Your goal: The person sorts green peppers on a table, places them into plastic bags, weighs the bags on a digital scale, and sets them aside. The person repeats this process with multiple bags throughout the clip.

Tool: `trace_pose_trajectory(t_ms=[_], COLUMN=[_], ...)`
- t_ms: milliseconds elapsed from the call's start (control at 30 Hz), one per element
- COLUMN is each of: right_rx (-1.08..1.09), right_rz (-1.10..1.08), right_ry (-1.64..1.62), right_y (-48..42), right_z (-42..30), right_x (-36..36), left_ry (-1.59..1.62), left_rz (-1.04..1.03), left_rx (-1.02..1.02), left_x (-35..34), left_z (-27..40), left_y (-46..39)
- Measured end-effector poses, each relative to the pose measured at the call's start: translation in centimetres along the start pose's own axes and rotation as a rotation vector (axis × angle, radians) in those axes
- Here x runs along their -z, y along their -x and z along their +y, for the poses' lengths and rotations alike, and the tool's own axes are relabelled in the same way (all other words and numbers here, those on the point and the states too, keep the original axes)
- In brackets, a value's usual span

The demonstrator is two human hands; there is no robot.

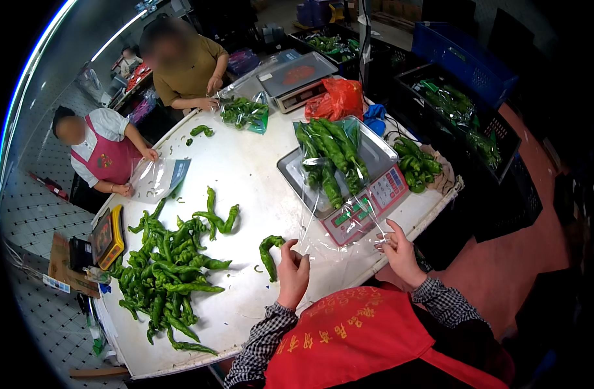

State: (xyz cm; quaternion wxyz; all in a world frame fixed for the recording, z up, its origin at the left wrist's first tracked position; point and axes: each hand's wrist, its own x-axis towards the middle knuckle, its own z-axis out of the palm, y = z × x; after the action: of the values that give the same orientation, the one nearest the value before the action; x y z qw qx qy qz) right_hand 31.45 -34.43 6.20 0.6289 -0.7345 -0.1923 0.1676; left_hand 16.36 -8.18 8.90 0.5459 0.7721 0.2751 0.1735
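Note:
My left hand [294, 274] and my right hand [401, 253] pinch opposite sides of the mouth of a clear plastic bag [321, 250]. Several long green peppers [328, 150] lie inside the bag. It rests on the metal tray [289, 167] of a red-framed digital scale [343, 226], and its mouth end stretches toward me over the keypad and lit display. Beside my left hand, a single curved green pepper [267, 257] lies on the white table [258, 321]. A large pile of green peppers [165, 277] covers the table's left part.
Across the table, one person [190, 68] handles a bag of peppers [243, 112]; another [112, 146] holds a flat plastic bag [153, 182]. A second scale [297, 75], a red plastic bag [336, 99] and more peppers [416, 163] sit farther off. Black crates [506, 141] stand at right.

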Motion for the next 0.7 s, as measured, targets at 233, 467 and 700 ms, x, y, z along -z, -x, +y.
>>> trace_pose_trajectory(t_ms=[233, 467, 700], right_rx=[-0.197, -0.105, -0.179], right_rz=[-0.033, 0.049, 0.030], right_ry=[-0.228, -0.293, -0.416], right_y=[1.9, 2.2, 1.0], right_z=[0.5, 1.6, -0.9], right_x=[-0.7, -1.0, -0.6], left_ry=[0.079, 0.241, 0.388], left_rz=[-0.116, -0.130, -0.181], left_rx=[0.061, 0.174, 0.293], left_x=[1.4, 1.4, 1.4], left_z=[-1.4, -1.3, 0.0], left_y=[1.5, 1.4, 1.0])
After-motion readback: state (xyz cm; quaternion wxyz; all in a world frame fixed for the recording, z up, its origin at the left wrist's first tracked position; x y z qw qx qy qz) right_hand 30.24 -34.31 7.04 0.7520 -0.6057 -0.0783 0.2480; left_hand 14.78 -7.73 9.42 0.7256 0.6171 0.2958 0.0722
